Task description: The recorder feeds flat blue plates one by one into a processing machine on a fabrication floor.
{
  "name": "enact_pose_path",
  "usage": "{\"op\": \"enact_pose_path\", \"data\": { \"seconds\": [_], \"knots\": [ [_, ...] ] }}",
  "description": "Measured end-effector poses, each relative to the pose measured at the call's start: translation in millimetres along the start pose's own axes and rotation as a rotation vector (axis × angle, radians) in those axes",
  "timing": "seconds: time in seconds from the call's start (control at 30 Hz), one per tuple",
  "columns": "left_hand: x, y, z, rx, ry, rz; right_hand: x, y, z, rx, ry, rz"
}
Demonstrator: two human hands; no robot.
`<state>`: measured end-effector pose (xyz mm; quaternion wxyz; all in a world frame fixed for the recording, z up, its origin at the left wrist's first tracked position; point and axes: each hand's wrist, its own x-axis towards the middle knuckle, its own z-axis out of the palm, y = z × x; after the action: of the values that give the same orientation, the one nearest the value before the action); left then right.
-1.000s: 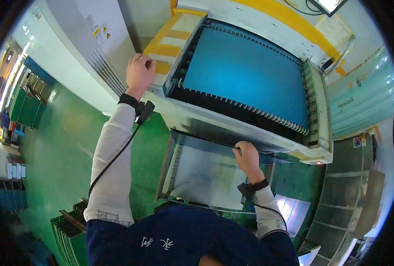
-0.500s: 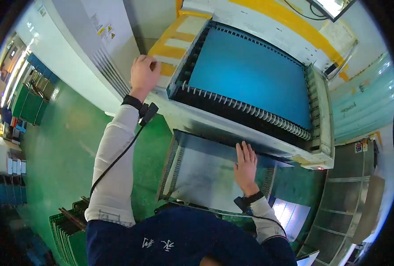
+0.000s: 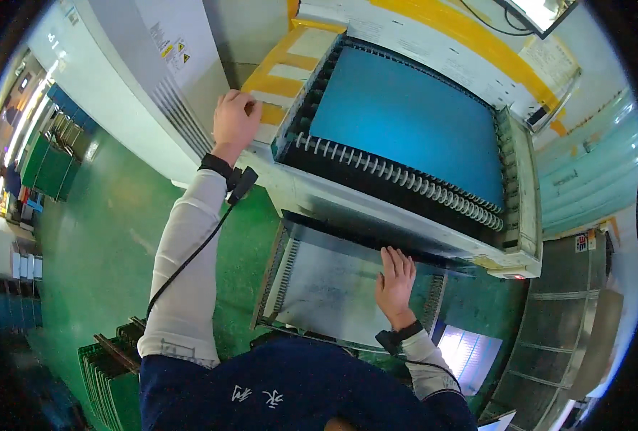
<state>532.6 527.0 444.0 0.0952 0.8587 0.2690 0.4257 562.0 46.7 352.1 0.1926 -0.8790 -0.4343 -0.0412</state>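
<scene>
My left hand (image 3: 238, 123) is curled into a loose fist beside the taped left corner of a conveyor machine; nothing shows sticking out of it, and its palm side is hidden. A flat blue panel (image 3: 409, 115) lies on the machine's bed, behind a row of white ring rollers (image 3: 398, 176). Lower down, my right hand (image 3: 396, 284) is open, its fingers stretched out over a metal rack (image 3: 326, 287) below the machine's front. Its fingertips are near a dark strip (image 3: 348, 237) along the rack's far side; whether they touch it I cannot tell.
A tall white cabinet (image 3: 111, 79) stands at the left. Several green panels (image 3: 103, 381) stand in a rack at the lower left. Metal shelving (image 3: 556, 323) is at the right, below a clear plastic curtain (image 3: 592, 161). A cord runs along my left sleeve.
My right hand has drawn back slightly toward me. The dark strip along the rack's far side shows more distinctly. My left hand has barely moved, and the blue panel looks about the same.
</scene>
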Motion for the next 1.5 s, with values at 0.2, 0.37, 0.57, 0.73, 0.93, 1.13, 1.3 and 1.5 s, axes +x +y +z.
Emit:
{"op": "enact_pose_path", "data": {
  "seconds": [0.2, 0.37, 0.57, 0.73, 0.93, 1.13, 1.3, 1.5],
  "knots": [
    [0.0, 1.4, -1.3, 0.009, 0.019, 0.010, 17.7, 27.2, 8.4, 0.050, -0.055, 0.005],
    [1.0, 2.6, -1.6, -0.002, 0.010, 0.004, 38.0, 46.6, 28.7, -0.137, -0.270, -0.046],
    [0.1, 3.4, -1.2, -0.016, 0.027, 0.008, 60.3, 53.4, 33.1, -0.136, -0.302, 0.024],
    [-0.5, 3.9, -2.4, 0.002, 0.022, 0.000, 52.3, 48.7, 33.9, -0.117, -0.298, 0.053],
    [-0.1, 1.6, -1.5, 0.008, 0.014, -0.004, 48.9, 44.3, 29.3, -0.097, -0.265, 0.034],
    [0.0, 4.5, 0.0, 0.014, 0.017, 0.005, 50.1, 44.2, 26.8, 0.004, -0.174, 0.032],
    [-1.5, 1.0, -0.9, 0.021, 0.028, 0.021, 56.9, 37.8, 17.3, 0.446, 0.075, 0.115],
    [0.7, 1.5, 0.2, 0.002, -0.010, -0.009, 61.2, 43.5, 20.4, 0.431, 0.125, 0.206]
  ]
}}
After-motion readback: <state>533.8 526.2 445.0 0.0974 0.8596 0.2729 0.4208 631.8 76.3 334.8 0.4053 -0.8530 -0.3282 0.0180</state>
